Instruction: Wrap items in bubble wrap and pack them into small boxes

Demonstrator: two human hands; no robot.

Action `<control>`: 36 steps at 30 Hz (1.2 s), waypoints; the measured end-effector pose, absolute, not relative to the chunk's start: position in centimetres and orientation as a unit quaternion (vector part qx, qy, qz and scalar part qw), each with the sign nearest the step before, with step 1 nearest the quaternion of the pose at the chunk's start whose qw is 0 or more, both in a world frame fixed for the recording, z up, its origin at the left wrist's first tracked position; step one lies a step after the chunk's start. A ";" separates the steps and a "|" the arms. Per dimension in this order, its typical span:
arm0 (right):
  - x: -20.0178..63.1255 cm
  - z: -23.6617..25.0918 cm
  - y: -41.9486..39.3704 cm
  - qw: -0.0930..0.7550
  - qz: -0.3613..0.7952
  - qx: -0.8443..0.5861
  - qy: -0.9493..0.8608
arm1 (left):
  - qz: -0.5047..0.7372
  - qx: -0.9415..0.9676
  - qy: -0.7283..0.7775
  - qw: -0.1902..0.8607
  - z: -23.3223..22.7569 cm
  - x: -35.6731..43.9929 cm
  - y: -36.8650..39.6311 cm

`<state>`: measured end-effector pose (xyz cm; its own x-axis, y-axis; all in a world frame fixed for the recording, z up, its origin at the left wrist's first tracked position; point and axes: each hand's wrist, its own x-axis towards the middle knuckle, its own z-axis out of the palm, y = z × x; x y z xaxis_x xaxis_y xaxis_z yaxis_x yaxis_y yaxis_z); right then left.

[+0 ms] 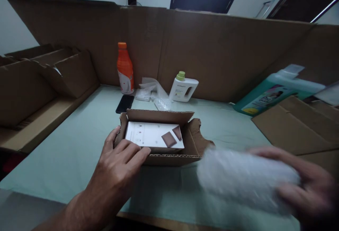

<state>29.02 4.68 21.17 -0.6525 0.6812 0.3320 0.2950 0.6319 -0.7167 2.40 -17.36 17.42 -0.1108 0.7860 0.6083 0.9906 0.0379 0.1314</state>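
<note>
An open cardboard box point(169, 160) stands on the table in front of me. In its left part lies a white carton point(148, 134) with brown squares printed on its top. My left hand point(119, 164) grips the box at its near left corner, thumb at the left side and fingers over the near wall. To the right of the box, my right hand point(304, 185) holds a bundle of bubble wrap point(243, 178), smeared by motion. The bundle is just off the box's near right corner; what is inside the wrap, if anything, cannot be made out.
Behind the box are a black phone point(125, 104), an orange and white bottle point(125, 68), crumpled clear plastic point(161, 100) and a white jug with a green cap point(184, 89). A teal jug point(275, 91) leans at the right beside cardboard point(296, 128). More cardboard boxes point(29, 86) stand left.
</note>
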 end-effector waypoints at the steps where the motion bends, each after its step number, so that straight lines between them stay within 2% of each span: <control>1: 27.5 22.2 5.4 0.279 0.333 -0.276 -0.857 | -0.270 -0.636 -0.697 0.192 17.4 2.6 -17.5; 3: 24.4 23.9 6.6 0.229 0.300 -0.270 -0.886 | -0.272 -0.630 -0.702 0.193 17.4 2.7 -17.3; 8: 18.4 25.9 7.2 0.059 -0.072 -0.341 -0.935 | -0.274 -0.626 -0.702 0.201 17.3 2.5 -16.8; 11: 14.9 25.8 6.7 -0.028 -0.152 -0.296 -0.943 | -0.276 -0.628 -0.701 0.197 17.3 2.4 -16.8; 15: 10.7 25.2 6.8 -0.076 -0.145 -0.198 -0.966 | -0.283 -0.630 -0.695 0.201 17.3 2.1 -16.8; 19: 10.4 26.2 7.3 -0.188 -0.067 -0.231 -0.952 | -0.295 -0.635 -0.684 0.204 17.2 1.9 -16.6; 21: 11.2 26.8 7.4 -0.218 -0.038 -0.244 -0.944 | -0.300 -0.636 -0.681 0.207 17.2 1.8 -16.5; 28: 11.4 24.4 6.6 -0.207 -0.033 -0.261 -0.942 | -0.284 -0.628 -0.689 0.225 17.2 1.5 -16.1; 36: 12.5 24.1 5.1 -0.168 -0.056 -0.289 -0.941 | -0.276 -0.636 -0.688 0.217 17.3 1.6 -16.4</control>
<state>12.55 5.06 24.12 -0.7770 0.5620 -0.2835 0.5242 0.8271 0.2028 1.57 -16.35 17.26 -0.0982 0.7547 0.6487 0.9938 0.0397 0.1042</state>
